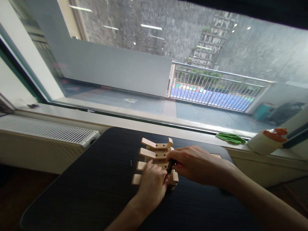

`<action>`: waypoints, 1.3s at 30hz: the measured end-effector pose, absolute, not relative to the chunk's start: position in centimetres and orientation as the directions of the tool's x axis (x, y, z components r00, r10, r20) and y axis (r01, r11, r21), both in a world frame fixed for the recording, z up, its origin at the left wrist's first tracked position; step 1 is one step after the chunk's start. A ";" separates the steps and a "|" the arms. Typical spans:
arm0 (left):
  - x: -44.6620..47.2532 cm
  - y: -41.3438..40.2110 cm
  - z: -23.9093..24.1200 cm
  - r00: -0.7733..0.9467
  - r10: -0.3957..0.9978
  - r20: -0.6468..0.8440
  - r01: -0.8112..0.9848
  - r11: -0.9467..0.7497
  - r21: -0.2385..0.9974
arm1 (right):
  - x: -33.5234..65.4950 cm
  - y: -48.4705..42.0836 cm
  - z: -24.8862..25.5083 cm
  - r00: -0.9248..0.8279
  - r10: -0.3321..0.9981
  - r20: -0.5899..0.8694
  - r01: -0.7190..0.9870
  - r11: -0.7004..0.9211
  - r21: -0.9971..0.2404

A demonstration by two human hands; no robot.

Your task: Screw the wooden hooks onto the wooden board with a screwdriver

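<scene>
A pale wooden rack (155, 151) with several curved arms lies on the black table (96, 186). My left hand (152, 183) rests closed on its near end, pressing it against the table. My right hand (194, 164) comes in from the right and pinches a small black tool (169, 166), whose tip meets the wood beside my left fingers. The near part of the rack is hidden under both hands.
A tiny dark pin or screw (131, 163) lies on the table left of the rack. A white radiator (43, 131) stands at the left. On the window sill lie a green cloth (229, 138) and a white roll with an orange object (267, 139).
</scene>
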State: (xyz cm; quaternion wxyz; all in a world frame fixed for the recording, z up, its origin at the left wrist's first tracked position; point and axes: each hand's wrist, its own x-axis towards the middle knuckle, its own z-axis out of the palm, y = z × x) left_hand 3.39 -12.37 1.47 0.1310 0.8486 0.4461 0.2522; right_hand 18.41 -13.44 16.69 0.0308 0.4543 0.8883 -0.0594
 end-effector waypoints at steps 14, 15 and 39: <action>3.4 -12.4 1.9 0.500 0.810 0.307 0.687 -0.587 0.429 | 18.1 -13.6 16.8 -0.573 0.817 -0.062 0.820 0.569 -0.065; 3.4 -12.4 1.9 0.497 0.812 0.305 0.691 -0.583 0.427 | 18.1 -13.7 16.9 -0.580 0.812 -0.074 0.815 0.575 -0.071; 3.1 -12.1 1.6 0.531 0.808 0.257 0.688 -0.588 0.426 | 18.0 -14.2 16.6 -0.595 0.798 -0.096 0.803 0.595 -0.025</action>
